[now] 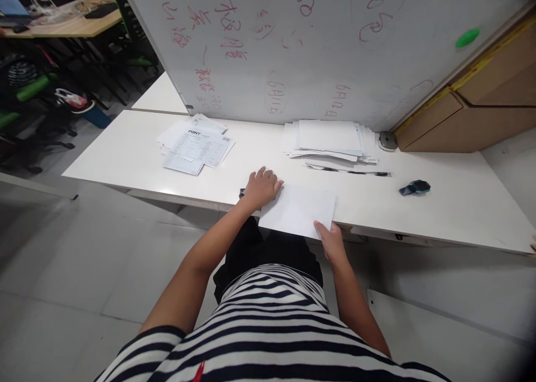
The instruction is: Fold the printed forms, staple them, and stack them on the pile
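Observation:
A blank white sheet of paper point(299, 210) lies at the front edge of the table, its near side sticking out over the edge. My right hand point(333, 242) pinches its near right corner, thumb on top and fingers hidden beneath. Palm down, my left hand point(262, 189) rests at the sheet's left edge with the fingers stretched out on the tabletop. A small black object point(242, 193), mostly covered by that hand, pokes out at its left; its kind I cannot make out.
Printed sheets point(196, 147) lie loosely piled at the left of the white table point(125, 153). A paper stack point(329, 136) is at the back, near a dark strip point(347, 170). A dark blue-black item point(414, 187) sits right. Behind rise a whiteboard point(268, 47) and cardboard boxes point(460, 119).

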`<state>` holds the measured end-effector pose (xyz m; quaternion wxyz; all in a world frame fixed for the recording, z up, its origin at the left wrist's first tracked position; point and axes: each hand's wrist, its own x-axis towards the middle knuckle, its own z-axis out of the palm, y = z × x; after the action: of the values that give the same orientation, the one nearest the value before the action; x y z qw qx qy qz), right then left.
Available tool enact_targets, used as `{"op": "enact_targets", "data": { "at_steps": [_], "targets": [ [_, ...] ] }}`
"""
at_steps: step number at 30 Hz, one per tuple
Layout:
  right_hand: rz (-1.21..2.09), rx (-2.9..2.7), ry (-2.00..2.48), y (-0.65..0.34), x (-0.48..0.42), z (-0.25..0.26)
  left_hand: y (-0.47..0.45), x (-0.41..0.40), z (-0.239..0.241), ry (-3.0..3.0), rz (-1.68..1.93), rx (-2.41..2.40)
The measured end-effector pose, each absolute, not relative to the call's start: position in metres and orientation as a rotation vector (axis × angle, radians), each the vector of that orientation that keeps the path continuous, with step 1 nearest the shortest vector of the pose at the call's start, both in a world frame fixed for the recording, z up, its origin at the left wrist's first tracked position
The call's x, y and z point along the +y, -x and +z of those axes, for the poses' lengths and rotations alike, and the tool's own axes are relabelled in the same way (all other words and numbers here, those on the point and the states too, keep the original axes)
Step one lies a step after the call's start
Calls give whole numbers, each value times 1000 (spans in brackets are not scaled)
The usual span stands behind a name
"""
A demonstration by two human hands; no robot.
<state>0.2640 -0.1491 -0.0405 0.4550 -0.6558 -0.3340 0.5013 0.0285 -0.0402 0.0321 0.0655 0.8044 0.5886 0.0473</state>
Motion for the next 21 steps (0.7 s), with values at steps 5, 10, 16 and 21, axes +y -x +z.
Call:
{"op": "enact_targets", "data": {
  "at_steps": [5,10,16,21],
  "targets": [
    [1236,-830,1636,-264,-149,-40,-28,-41,32,-2420,171,1766],
    [1246,-847,1634,-263,-149,-36,-28,-39,31,-2383,302,1758],
    [1264,-844,1612,-262,-148,-24,-9,-47,39,-2202,996,1581],
    [1268,-859,1596,-265,-151,-9,18,-72,42,-2359,1021,1597]
  ]
}}
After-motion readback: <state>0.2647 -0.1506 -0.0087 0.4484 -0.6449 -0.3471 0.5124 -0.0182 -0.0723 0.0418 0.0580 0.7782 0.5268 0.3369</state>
